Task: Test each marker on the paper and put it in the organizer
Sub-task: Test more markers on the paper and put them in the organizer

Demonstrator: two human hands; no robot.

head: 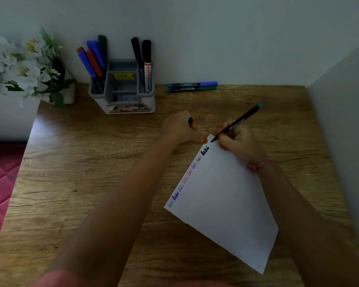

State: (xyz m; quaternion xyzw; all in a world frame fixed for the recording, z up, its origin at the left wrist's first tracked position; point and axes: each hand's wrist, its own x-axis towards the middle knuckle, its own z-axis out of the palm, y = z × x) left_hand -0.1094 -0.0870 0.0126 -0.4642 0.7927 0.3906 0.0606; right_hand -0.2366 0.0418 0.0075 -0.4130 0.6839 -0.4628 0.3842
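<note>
A white sheet of paper (226,204) lies tilted on the wooden desk, with a row of coloured test words along its upper left edge. My right hand (239,141) grips a thin black marker with a teal end (239,121), its tip touching the paper's top corner. My left hand (181,127) presses a fingertip beside that corner and holds a small dark cap (190,120). The grey organizer (122,88) stands at the back, with blue, red and green markers (92,59) in its left slot and two black ones (143,56) in its right.
Two markers, one blue (193,84) and one green (192,89), lie side by side against the back wall right of the organizer. A pot of white flowers (27,67) stands at the back left. A wall (344,121) borders the desk on the right.
</note>
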